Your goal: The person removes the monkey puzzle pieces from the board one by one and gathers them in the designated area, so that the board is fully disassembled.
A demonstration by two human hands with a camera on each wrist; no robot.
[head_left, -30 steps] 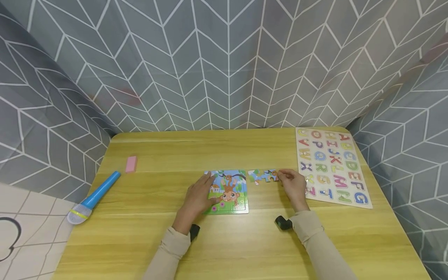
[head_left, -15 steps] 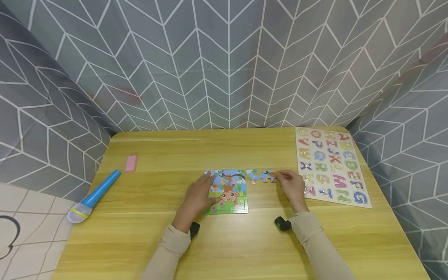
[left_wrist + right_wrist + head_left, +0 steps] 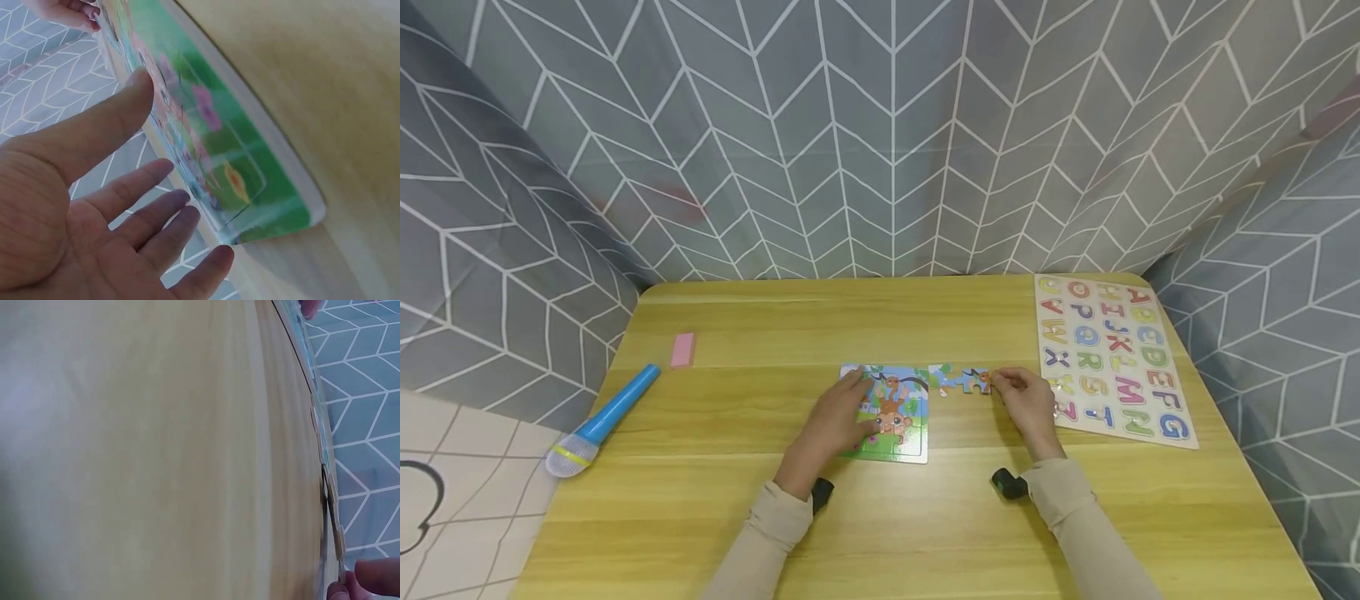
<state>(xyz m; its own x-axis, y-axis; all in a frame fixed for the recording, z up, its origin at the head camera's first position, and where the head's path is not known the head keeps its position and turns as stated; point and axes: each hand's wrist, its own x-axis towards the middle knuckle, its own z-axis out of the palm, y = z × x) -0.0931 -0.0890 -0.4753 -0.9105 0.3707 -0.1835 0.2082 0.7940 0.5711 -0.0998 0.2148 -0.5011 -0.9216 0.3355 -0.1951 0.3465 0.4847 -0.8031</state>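
A square monkey jigsaw puzzle lies flat on the table in the head view. My left hand rests over its left side, thumb on the picture. In the left wrist view the left hand has its fingers relaxed and spread along the puzzle's edge. To the right of the puzzle sits a row of loose jigsaw pieces, with a bird pictured on the right one. My right hand pinches that row's right end between thumb and fingers. Only the fingertips show in the right wrist view.
An alphabet board with coloured letters lies at the right, just beyond the right hand. On the left are a pink block and a blue toy microphone. A grey patterned curtain hangs behind the table.
The loose pieces have slid slightly left, up against the puzzle, with my right hand. The puzzle has turned a little clockwise under my left hand, which has shifted slightly right.
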